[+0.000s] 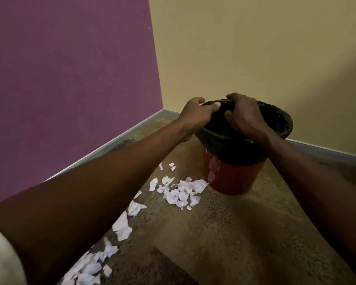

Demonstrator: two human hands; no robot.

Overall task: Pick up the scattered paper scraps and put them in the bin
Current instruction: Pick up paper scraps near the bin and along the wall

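Carpeted corner, purple wall [70,79] left, yellow wall [255,48] right. Red bin [232,177] with black liner [230,145] stands near the corner. Your left hand [195,114] and right hand [245,116] both curl over the liner at the bin's far rim, gripping it. White paper scraps [179,192] lie on the carpet [224,233] just left of the bin's base, trailing toward you under your left arm.
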